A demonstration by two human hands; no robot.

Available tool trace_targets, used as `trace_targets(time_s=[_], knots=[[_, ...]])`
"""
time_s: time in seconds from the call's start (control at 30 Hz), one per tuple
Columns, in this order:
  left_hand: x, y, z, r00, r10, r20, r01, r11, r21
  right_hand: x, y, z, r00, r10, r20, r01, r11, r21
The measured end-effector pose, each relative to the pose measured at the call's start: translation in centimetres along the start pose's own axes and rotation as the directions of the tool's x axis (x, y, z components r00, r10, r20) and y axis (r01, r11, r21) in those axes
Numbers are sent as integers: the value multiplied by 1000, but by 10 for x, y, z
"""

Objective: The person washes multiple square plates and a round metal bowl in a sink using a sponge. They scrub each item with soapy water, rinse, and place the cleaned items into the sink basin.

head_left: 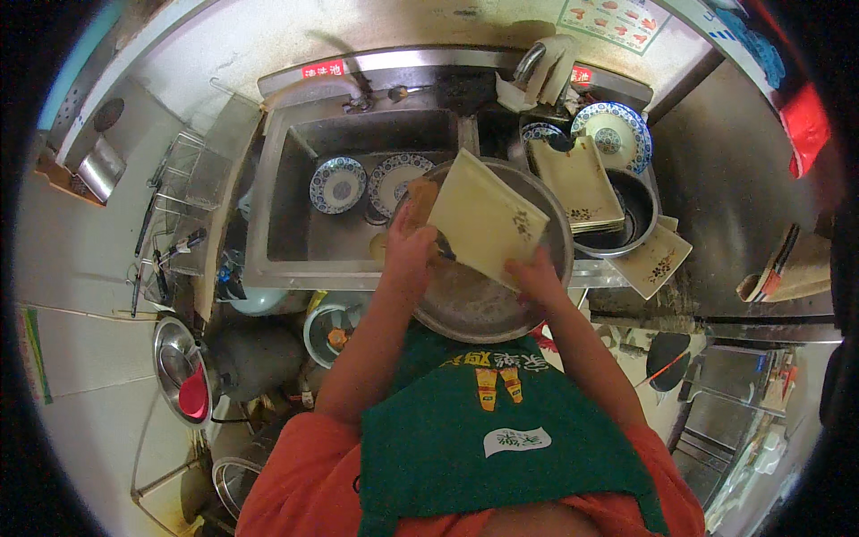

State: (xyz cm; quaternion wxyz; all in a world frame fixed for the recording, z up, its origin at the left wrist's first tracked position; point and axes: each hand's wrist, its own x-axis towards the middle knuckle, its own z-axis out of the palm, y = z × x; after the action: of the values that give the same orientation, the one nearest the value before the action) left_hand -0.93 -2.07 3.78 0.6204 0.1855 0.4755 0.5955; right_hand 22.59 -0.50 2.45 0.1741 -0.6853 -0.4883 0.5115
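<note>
A cream rectangular plate (488,224) with a dark floral print at one corner is tilted over a large round metal basin (474,309). My left hand (411,249) is closed at the plate's left edge, beside a brownish piece (422,199) whose kind I cannot make out. At the lower right edge, my right hand (537,279) grips the same plate, its fingers partly hidden. Cloudy liquid lies in the basin. Just right of it, matching cream plates (575,179) are stacked over a dark round pot (637,215).
Two blue-and-white plates, one a small round plate (338,186), lie in the left sink bowl (295,233). A larger patterned plate (617,134) leans behind the pot. More cream plates (658,259) jut past the sink's front edge. A wire rack (192,179) stands at left.
</note>
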Motion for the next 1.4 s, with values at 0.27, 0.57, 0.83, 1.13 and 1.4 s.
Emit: trace_targets(time_s=[0.27,0.57,0.83,1.13,1.4], knots=[[-37,-27,13,835,76,546,-466,624,627,-7,-24,6,975,-91,202,-86,684,725],[55,-154,17,981,-45,186,-178,146,973,-14,10,-34,982,-148,114,63,839,541],[-1,-130,117,736,471,487,-664,357,658,-20,25,-47,954,-294,51,251,884,395],[54,-74,72,988,117,101,-139,384,913,-48,27,-59,944,-329,11,270,794,544],[36,-23,-21,663,726,180,-504,257,824,-67,-15,-113,898,-432,-89,434,829,352]])
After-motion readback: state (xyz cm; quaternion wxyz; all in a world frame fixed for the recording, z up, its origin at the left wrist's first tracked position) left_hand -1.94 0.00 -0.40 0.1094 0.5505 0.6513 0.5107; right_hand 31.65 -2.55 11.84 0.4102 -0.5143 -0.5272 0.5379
